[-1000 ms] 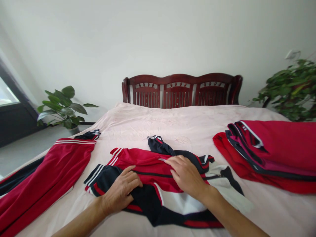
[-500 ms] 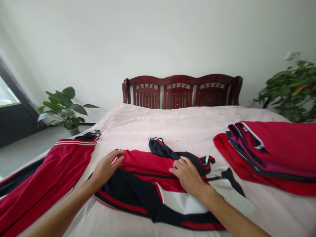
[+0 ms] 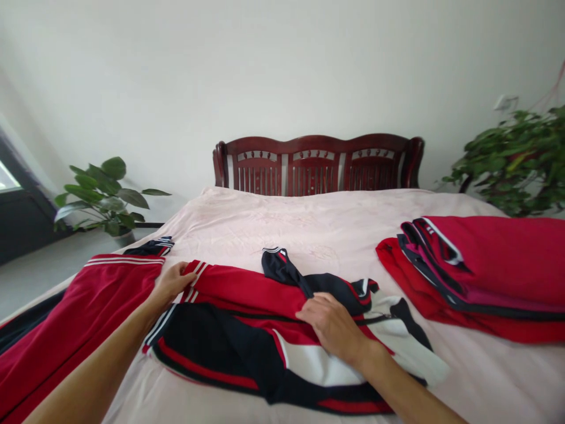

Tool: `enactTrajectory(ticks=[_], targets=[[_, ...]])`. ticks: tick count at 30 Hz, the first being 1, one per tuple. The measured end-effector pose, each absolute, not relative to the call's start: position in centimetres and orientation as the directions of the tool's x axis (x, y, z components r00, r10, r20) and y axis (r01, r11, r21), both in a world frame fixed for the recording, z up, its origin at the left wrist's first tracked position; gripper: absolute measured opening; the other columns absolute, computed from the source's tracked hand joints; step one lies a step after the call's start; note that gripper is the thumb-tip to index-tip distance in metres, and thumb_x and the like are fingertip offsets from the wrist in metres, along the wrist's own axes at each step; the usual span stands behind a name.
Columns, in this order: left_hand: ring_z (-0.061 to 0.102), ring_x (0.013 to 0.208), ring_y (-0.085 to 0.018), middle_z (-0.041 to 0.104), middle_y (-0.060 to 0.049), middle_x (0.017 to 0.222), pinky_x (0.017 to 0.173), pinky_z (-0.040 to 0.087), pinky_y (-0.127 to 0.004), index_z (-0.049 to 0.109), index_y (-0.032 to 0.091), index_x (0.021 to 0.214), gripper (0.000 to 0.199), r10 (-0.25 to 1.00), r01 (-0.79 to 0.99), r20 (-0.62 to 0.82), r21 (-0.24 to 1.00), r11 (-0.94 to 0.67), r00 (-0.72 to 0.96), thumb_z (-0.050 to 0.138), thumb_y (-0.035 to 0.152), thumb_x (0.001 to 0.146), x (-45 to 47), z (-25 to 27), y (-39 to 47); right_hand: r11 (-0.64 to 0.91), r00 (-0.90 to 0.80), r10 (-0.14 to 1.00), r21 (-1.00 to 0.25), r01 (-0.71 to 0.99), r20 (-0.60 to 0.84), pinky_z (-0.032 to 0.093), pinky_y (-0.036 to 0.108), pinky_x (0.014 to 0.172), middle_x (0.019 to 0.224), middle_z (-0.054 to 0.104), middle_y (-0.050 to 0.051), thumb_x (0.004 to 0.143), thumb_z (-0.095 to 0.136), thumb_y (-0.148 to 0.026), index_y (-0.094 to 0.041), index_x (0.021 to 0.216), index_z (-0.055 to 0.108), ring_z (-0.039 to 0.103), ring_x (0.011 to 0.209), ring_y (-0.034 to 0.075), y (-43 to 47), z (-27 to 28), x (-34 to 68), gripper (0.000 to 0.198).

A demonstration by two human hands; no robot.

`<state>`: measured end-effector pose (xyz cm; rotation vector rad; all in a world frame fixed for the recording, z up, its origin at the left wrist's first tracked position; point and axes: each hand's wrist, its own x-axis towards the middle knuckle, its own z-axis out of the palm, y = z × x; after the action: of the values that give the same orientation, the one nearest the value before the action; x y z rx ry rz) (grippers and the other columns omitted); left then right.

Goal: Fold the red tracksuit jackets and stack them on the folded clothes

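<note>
A zip-up track jacket (image 3: 260, 288) in red, navy and white lies in front of me on the bed, its hem to the left and its white upper part to the right. My left hand (image 3: 174, 281) is closed on the red hem by its white stripes. My right hand (image 3: 333, 324) has its fingers curled down onto the middle of the jacket, beside the navy sleeve that reaches away from me; its fingertips are partly hidden in the cloth. Left of the jacket lie red track pants (image 3: 95, 312) with a white-striped edge.
A stack of folded red and navy clothes (image 3: 498, 265) sits on the right of the pink bed sheet (image 3: 300, 221). Behind stands a dark wooden headboard (image 3: 315, 168) against the wall. Leafy plants flank the bed at left (image 3: 106, 194) and right (image 3: 516, 159).
My left hand has moved left to the jacket's hem, and the red front panel is drawn out flatter with its striped edge showing. My right hand stays at the jacket's middle.
</note>
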<state>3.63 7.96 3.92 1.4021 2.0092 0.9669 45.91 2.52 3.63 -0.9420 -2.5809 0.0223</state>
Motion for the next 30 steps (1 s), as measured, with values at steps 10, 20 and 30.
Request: enactTrajectory(ticks=[10, 20, 30], targets=[[0.051, 0.121, -0.032, 0.054, -0.015, 0.135, 0.102, 0.038, -0.049, 0.055, 0.018, 0.128, 0.049, 0.926, 0.984, 0.378, 0.17, -0.052, -0.016, 0.047, 0.014, 0.08, 9.2, 5.2, 5.2, 0.512, -0.273, 0.851, -0.596, 0.618, 0.448, 0.049, 0.029, 0.089, 0.108, 0.068, 0.005, 0.086, 0.044, -0.012, -0.021, 0.102, 0.071, 0.065, 0.096, 0.016, 3.3, 4.5, 45.8, 0.033], [0.062, 0.086, -0.021, 0.069, -0.005, 0.089, 0.081, 0.047, -0.033, 0.069, 0.019, 0.092, 0.021, 0.963, 0.695, 0.057, 0.681, -0.231, 0.265, 0.053, 0.029, 0.083, 17.4, 3.3, 5.3, 0.257, -0.228, 0.966, -0.368, 0.894, 0.122, 0.048, 0.037, 0.09, 0.114, 0.071, 0.01, 0.086, 0.049, -0.023, -0.021, 0.121, 0.064, 0.065, 0.106, 0.026, 7.1, 5.1, 42.5, 0.039], [0.066, 0.087, -0.024, 0.07, -0.007, 0.083, 0.071, 0.049, -0.03, 0.067, 0.016, 0.083, 0.036, 0.989, 0.427, -0.139, 0.898, 0.106, 0.046, 0.071, 0.048, 0.067, 22.6, 4.8, 10.4, 0.704, -0.669, 0.71, -0.225, 0.673, 0.22, 0.045, 0.026, 0.077, 0.101, 0.07, 0.003, 0.088, 0.046, -0.017, -0.031, 0.127, 0.064, 0.065, 0.089, 0.017, 3.2, 4.2, 44.0, 0.046]])
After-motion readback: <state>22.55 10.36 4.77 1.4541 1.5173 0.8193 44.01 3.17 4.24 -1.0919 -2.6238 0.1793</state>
